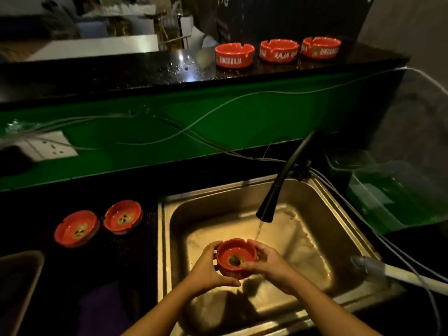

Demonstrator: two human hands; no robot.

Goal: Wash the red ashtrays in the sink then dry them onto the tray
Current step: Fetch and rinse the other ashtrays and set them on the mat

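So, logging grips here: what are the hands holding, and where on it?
One red ashtray: left hand grips its left side, right hand its right rim.

A round red ceramic ashtray with notched rim (pixel 236 257) sits upright over the steel sink (pixel 312 214). Two more (pixel 77 228) (pixel 123 216) lie beside it; three (pixel 234 55) (pixel 278 50) (pixel 320 47) line the upper ledge.

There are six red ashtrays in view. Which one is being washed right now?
The ashtray held over the sink, gripped by the left hand and right hand. The other five sit untouched on counters.
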